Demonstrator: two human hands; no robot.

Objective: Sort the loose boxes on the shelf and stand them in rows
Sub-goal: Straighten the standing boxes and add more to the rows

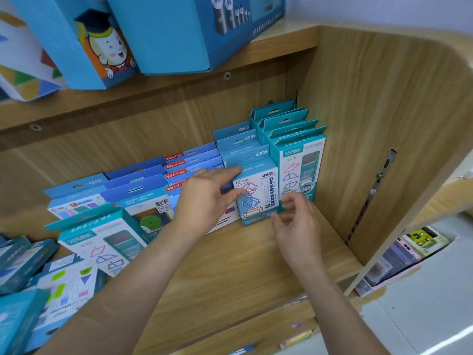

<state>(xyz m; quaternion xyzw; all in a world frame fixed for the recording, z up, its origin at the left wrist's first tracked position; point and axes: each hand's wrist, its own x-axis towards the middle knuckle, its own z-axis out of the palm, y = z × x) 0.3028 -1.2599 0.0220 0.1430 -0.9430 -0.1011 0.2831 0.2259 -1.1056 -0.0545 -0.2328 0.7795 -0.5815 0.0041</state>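
left hand [204, 198] covers cube-print box [258, 193] edge, red-label box [174, 187] front | left-edge boxes [15, 265] blurred, cropped | top boxes [179, 34] cropped

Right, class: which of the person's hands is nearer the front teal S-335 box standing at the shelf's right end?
Right. The right hand hovers just in front of the lower edge of the teal S-335 box; the left hand grips the light blue box beside it.
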